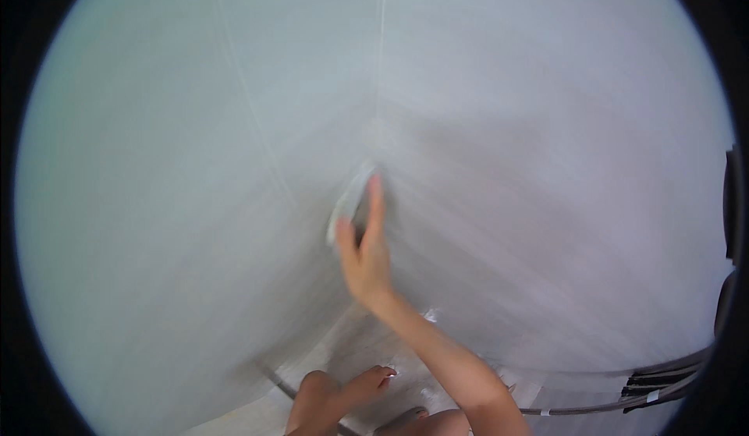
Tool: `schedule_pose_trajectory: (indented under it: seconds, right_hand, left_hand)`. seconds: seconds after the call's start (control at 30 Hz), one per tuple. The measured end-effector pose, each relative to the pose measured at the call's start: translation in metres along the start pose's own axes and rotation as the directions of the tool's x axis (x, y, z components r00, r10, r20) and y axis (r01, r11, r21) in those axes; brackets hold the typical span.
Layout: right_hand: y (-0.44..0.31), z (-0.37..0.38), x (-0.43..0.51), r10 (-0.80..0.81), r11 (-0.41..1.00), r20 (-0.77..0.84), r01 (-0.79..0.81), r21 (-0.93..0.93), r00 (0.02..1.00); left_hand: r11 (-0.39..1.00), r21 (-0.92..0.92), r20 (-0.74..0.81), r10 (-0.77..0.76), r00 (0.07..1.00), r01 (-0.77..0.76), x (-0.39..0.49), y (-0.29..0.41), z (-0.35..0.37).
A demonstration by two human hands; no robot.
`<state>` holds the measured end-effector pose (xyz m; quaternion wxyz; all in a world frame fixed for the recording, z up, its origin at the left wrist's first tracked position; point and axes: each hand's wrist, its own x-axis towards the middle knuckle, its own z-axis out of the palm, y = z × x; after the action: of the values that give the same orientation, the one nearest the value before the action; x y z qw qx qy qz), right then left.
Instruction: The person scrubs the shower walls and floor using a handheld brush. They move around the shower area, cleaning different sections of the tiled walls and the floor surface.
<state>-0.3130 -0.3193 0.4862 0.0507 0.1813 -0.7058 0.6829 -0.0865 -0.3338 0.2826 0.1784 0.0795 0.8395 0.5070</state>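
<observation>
My right hand (pixel 366 260) reaches into a corner between two pale grey walls. Its thumb and fingers grip a whitish oblong scrubbing pad or brush (pixel 349 199), which is too blurred to name more exactly. The pad lies near the corner line and seems to be against the wall. Low in the view, what looks like my left hand (pixel 374 379) hangs beside my bent left knee (pixel 317 383). Its fingers appear loosely curled, and nothing clearly shows in them.
The left wall (pixel 164 173) and right wall (pixel 526 202) meet ahead, with thin pale seams. Shiny spots show on the grey floor (pixel 357 342). A narrow metal strip (pixel 276 381) runs beside my knee. At lower right lies a grey hose or cable (pixel 585 408); a dark fixture (pixel 729 205) edges the view.
</observation>
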Motion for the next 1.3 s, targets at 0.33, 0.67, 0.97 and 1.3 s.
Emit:
schedule_pose_trajectory:
  seconds: [0.33, 0.67, 0.97, 1.3]
  right_hand:
    - [-0.140, 0.024, -0.015, 0.369, 0.928, 0.168, -0.354, -0.116, 0.914]
    - [-0.167, 0.052, -0.073, 0.321, 0.946, 0.314, -0.320, -0.056, 0.893]
    - [-0.288, -0.017, 0.124, -0.110, 0.952, -0.060, 0.088, -0.294, 0.992]
    - [-0.297, -0.119, 0.065, -0.411, 0.024, 0.146, 0.171, -0.985, 0.900]
  left_hand:
    - [0.958, 0.275, -0.442, 0.050, 0.896, 0.082, -0.183, 0.294, -0.200]
    - [0.323, 0.617, -0.754, 0.504, 0.421, 0.718, -0.319, 0.417, -0.278]
    - [0.294, 0.339, -0.879, 0.438, 0.189, 0.894, -0.331, 0.438, -0.322]
    - [0.350, 0.317, -0.848, 0.520, 0.098, 0.881, -0.325, 0.408, -0.334]
